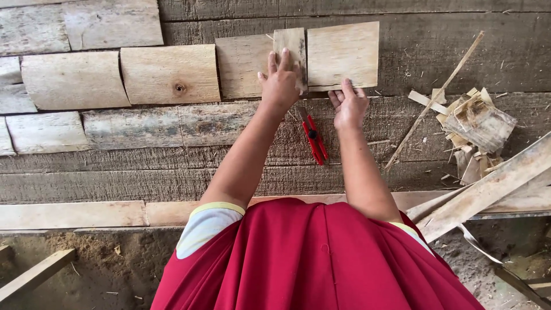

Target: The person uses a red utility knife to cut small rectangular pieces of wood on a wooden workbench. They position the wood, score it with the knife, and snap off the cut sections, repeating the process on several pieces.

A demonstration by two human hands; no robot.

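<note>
The left hand [280, 80] lies flat, fingers spread and pressing rather than clasping, on a narrow pale rectangular wooden slat [290, 54]. The slat sits on a weathered grey plank surface [115, 172], bridging the seam between two wider boards. The right hand [349, 106] rests open just beside it, its fingertips [348, 86] touching the lower edge of a square pale wooden tile [343, 54] and closed on nothing.

Seen from the head camera, the slat lies directly under the left fingers and slightly beyond them. To the near side of that hand a larger tan wooden piece [244, 66] butts against the slat. Further along, away from both hands, a row of similar blocks extends, one of them a knotted board [170, 74].

The slat looks thin, light, stiff and rough-sawn. It is unlikely to slip, though it may well split or leave splinters. The long edges, pinched between thumb and fingers, seem the safest hold.

Both arms reach straight forward from a red garment [310, 258], the wrists level. The left forearm angles inward and the right runs nearly parallel to it. A red-handled cutter [313, 138] lies between the wrists, just below the hands. A heap of pale wood offcuts [473, 129] lies well apart beyond the right hand.
</note>
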